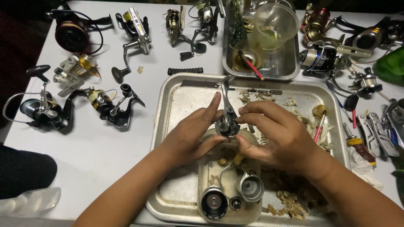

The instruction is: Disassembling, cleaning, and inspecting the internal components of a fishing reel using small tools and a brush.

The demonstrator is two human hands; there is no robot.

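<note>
Both hands meet over a large metal tray (170, 109) in the middle of the table. My left hand (189, 132) and my right hand (275, 134) together grip a small grey fishing reel body (227, 122), whose metal arm sticks up toward the far rim. Directly beneath them sits a smaller rectangular dish (206, 168) holding reel parts: a dark spool (214, 202), a silver cup-shaped part (251, 188) and small brass pieces.
Several fishing reels lie on the white table at left (111, 105) and along the back. A second metal tray (286, 63) holds plastic cups. At right lie more reels, a screwdriver (360, 147) and a multi-tool (376, 132). Dirty rag scraps litter the large tray's right side.
</note>
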